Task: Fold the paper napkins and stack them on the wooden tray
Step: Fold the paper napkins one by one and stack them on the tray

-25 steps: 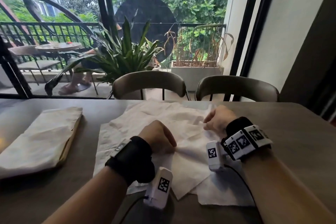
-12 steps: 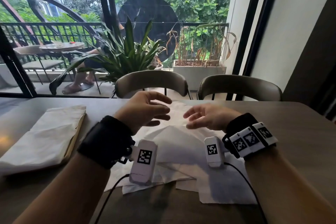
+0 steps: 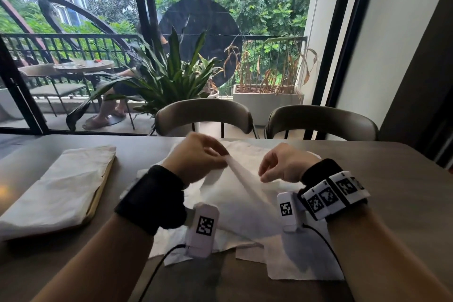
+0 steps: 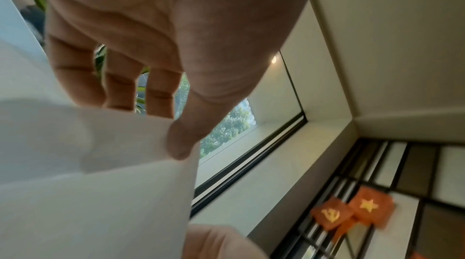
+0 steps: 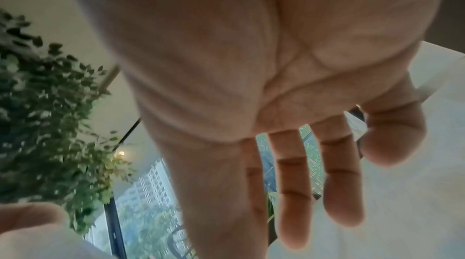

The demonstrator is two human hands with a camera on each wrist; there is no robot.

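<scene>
In the head view several white paper napkins (image 3: 294, 265) lie spread in a loose pile on the table before me. My left hand (image 3: 196, 157) pinches a corner of the top napkin (image 3: 240, 193) and holds it raised, so the sheet slopes up from the pile. In the left wrist view my thumb (image 4: 181, 140) presses on that napkin (image 4: 100, 183), with the fingers behind it. My right hand (image 3: 282, 167) hovers just right of the raised corner, its fingers (image 5: 294, 193) loose and holding nothing. At left, a wooden tray (image 3: 100, 198) carries folded napkins (image 3: 61, 186).
The dark table (image 3: 392, 191) runs to the window. Two chairs (image 3: 203, 115) stand at its far edge, with a potted plant (image 3: 169, 76) behind the glass. A person sits at a balcony table (image 3: 83, 65) outside. Cables trail from my wrist cameras.
A second ago both hands pressed on the napkin pile. They then lifted off with fingers spread. Now my left hand has pinched a corner and raised it, with the right hand close beside.
</scene>
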